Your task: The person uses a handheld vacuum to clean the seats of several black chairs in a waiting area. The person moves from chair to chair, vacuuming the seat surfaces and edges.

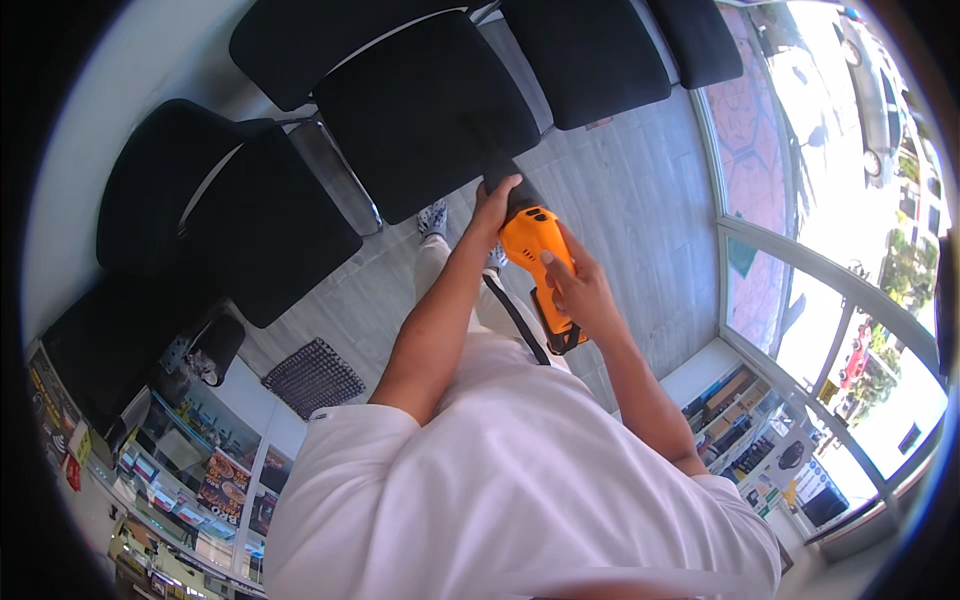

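I hold an orange and black cordless handheld vacuum [533, 243] in front of my waist. My left hand [490, 209] is closed round the black nozzle [521, 190] at its far end. Farther back, my right hand [584, 291] grips the orange body, its thumb lying along the top. The nozzle points at the front edge of a black padded chair seat [425, 110]. Black on black hides the tip, so I cannot tell whether it touches the seat. A black strap [517, 318] hangs beside the vacuum's rear end.
More black chairs [585, 60] stand in a row to the right, and another chair [265, 225] is on the left. A dark textured mat [314, 378] lies on the grey plank floor [640, 200]. Glass display cases [190, 480] stand at lower left; glass panels [780, 290] line the right.
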Demonstrator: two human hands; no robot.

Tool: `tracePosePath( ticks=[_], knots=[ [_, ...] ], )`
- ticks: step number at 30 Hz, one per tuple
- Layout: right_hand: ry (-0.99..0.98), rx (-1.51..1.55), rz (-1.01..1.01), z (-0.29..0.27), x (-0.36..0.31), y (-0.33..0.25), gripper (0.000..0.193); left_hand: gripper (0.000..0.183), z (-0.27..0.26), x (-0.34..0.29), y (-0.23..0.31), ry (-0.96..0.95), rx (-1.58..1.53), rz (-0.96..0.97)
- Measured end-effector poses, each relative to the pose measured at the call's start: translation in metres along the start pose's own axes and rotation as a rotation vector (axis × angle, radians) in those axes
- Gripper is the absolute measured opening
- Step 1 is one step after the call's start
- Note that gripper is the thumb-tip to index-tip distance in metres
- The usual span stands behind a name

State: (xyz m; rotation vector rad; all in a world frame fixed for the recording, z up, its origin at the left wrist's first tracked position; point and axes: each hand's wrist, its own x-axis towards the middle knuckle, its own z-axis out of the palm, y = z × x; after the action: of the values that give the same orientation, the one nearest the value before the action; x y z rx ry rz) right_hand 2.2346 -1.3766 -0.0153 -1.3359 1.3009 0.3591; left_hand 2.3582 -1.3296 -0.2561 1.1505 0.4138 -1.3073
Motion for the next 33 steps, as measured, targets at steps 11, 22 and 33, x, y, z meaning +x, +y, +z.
tracePosePath(
  ticks=[11, 22, 33],
  knots=[
    [-0.030, -0.231, -0.143, 0.075, 0.027, -0.021, 0.068, 0.080, -0.085, -0.017, 0.064, 0.217, 0.053, -0.026],
    [-0.082, -0.348, -0.112, 0.084, 0.030, -0.051, 0.070, 0.091, -0.096, -0.029, 0.074, 0.241, -0.062, -0.012],
    [0.146, -0.034, -0.092, 0.063, 0.050, -0.035, 0.068, 0.104, -0.029, 0.036, 0.078, 0.034, 0.148, -0.042]
  ],
)
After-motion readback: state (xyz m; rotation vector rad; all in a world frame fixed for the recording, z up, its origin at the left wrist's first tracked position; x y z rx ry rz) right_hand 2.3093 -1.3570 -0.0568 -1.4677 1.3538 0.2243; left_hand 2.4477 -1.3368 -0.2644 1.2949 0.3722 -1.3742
